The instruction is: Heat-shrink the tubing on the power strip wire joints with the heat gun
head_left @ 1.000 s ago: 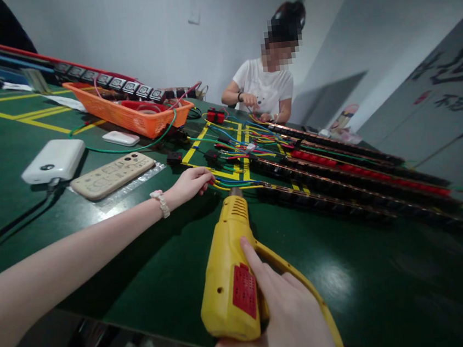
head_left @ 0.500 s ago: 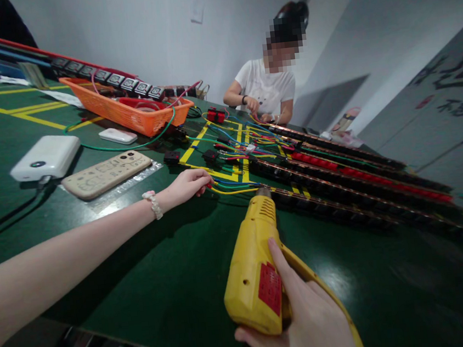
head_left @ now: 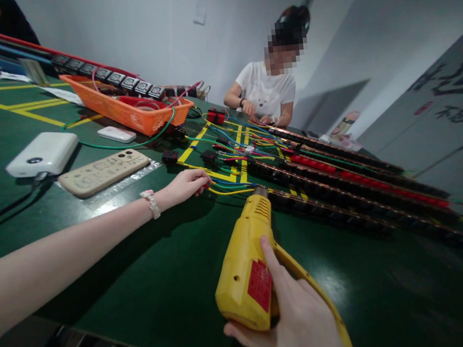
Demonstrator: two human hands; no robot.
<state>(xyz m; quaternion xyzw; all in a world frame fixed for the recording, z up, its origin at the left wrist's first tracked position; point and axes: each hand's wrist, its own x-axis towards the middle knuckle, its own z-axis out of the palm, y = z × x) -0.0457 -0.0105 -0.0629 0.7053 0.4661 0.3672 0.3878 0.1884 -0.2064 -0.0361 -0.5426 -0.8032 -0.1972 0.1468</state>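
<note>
My right hand (head_left: 298,315) grips a yellow heat gun (head_left: 249,265) by its handle, its nozzle pointing at the near end of a long black socket strip (head_left: 326,207). My left hand (head_left: 185,185), a beaded bracelet on the wrist, is stretched across the green table (head_left: 171,268) and pinches a bundle of coloured wires (head_left: 226,185) just left of the nozzle. The wires run into the strip's end. Further long strips (head_left: 351,174) lie side by side behind it.
A beige phone (head_left: 103,173), a white power bank (head_left: 43,154) and a small white device (head_left: 117,134) lie at the left. Behind them stands an orange basket (head_left: 125,110). A person in a white shirt (head_left: 267,95) works at the table's far end.
The heat gun swung right from the wire bundle towards the strip's end, then drew slightly back left. My left hand stays on the wires.
</note>
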